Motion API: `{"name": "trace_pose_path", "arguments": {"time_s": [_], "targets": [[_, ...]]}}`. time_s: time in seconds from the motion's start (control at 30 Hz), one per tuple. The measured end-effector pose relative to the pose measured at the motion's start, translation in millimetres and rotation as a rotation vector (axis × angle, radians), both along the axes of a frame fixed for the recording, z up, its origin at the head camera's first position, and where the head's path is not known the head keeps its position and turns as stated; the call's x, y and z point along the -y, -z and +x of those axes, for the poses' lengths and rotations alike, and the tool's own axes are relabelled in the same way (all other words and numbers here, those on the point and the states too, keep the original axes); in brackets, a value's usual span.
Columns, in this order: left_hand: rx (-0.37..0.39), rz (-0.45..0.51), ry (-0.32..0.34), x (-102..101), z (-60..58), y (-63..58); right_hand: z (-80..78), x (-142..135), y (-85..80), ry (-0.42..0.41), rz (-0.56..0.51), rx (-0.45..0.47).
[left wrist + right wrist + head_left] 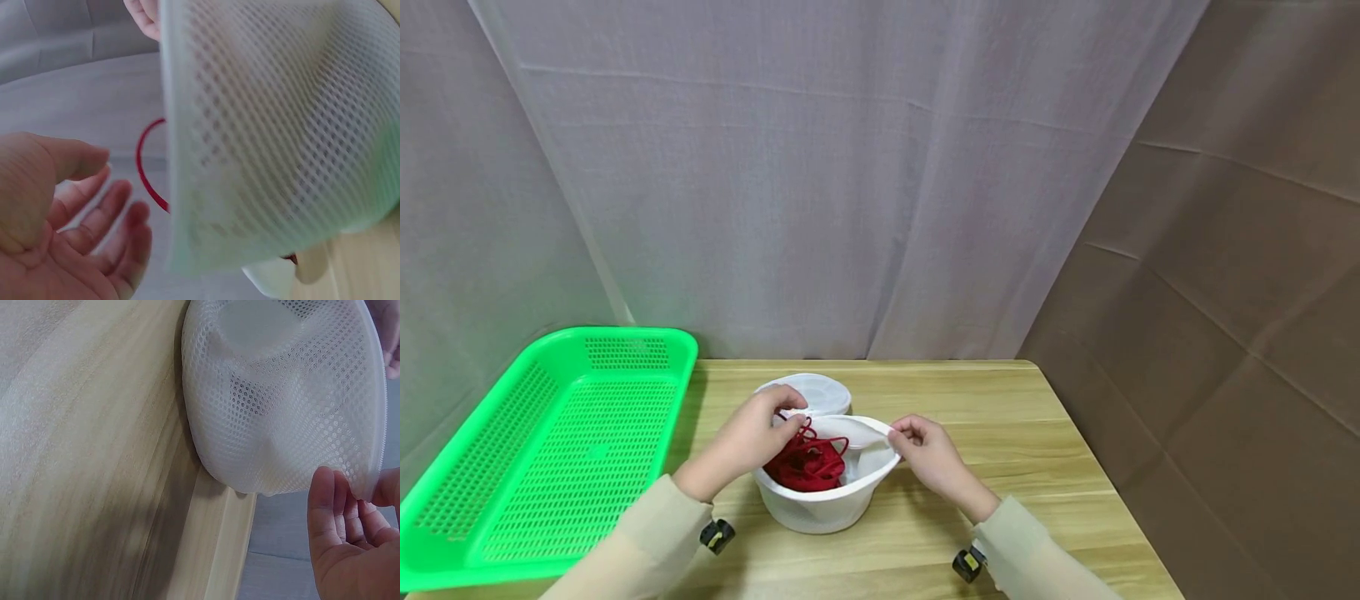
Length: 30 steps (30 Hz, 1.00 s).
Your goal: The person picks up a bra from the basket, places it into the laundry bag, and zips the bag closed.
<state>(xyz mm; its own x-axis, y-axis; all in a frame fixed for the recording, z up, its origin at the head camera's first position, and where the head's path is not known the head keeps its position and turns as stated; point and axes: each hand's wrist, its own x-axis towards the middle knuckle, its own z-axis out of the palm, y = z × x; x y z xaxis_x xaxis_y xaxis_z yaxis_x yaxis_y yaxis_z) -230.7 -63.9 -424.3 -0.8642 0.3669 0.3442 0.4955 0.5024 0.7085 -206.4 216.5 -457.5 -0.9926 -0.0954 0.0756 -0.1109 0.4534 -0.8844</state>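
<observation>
A round white mesh laundry bag (820, 512) stands unzipped on the table, with its round lid flap (823, 392) lying behind it. Inside lies a crumpled red garment (808, 467) with thin straps. One red strap (142, 164) loops out past the rim in the left wrist view. My left hand (752, 429) hovers at the bag's left side, its fingers loosely bent and nothing between them in the left wrist view. At the right end of the opening, my right hand (928, 454) pinches the zippered edge (380, 425) between thumb and fingers, drawing it outward.
To the left is a large green plastic basket (681, 400) with perforated sides. The wooden table (985, 400) ends at a grey curtain (775, 208) behind and a brown cloth wall (1210, 333) on the right.
</observation>
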Motion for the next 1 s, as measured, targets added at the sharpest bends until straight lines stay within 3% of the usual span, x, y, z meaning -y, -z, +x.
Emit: {"name": "trace_pose_path", "arguments": {"time_s": [0.13, 0.23, 0.57, 0.73, 0.9, 1.0], "targets": [[0.015, -0.086, -0.08, 8, -2.2, 6.2, 9.2, 6, -17.9, -0.017, -0.01, 0.01], [0.042, -0.117, -0.096, 11, -2.7, 9.3, 13.5, 9, -26.3, -0.021, 0.0, 0.013], [0.097, -0.188, 0.034, 8, 2.6, 20.4, 13.8, 11, -27.5, -0.032, 0.002, 0.006], [0.069, -0.117, 0.008, 11, 0.9, 21.1, 13.9, 11, -27.8, -0.042, 0.001, 0.01], [-0.002, 0.008, -0.037, 18, -8.0, 19.8, 14.1, 11, -28.3, -0.041, 0.006, 0.013], [-0.017, 0.033, -0.065, 24, -14.5, 22.3, 14.3, 11, -28.4, -0.042, 0.013, 0.013]]}}
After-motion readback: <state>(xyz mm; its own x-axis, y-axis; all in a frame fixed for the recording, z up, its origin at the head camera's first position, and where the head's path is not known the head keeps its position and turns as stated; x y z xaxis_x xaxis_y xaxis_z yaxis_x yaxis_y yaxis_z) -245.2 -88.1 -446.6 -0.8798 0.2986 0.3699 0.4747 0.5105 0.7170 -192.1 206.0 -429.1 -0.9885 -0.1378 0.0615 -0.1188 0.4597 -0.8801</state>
